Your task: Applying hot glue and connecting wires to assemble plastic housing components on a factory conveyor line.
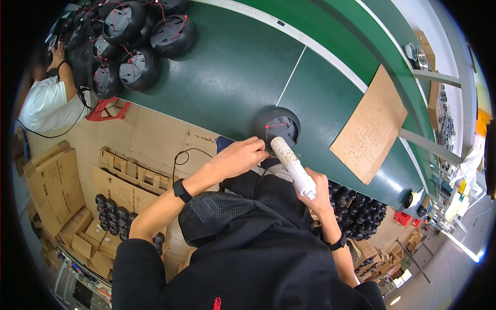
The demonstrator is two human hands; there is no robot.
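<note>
My right hand [316,191] is closed around a white, tube-shaped electric screwdriver [294,168], with a ribbed, stained end that lies over the near rim of a round black wheel-like part [281,124]. That part sits at the near edge of the green table [222,77], its grey inner face up with a red wire across it. Just left of the screwdriver, my left hand [248,153] has its fingers pinched together at the table edge. Whatever they hold is too small to make out.
Several more black wheel-like parts [124,23] with red wires are heaped at the far left, by a person in a white shirt [51,103]. A brown cardboard sheet [369,124] lies on the right. Cardboard boxes [59,188] and a wooden pallet [134,170] stand on the floor.
</note>
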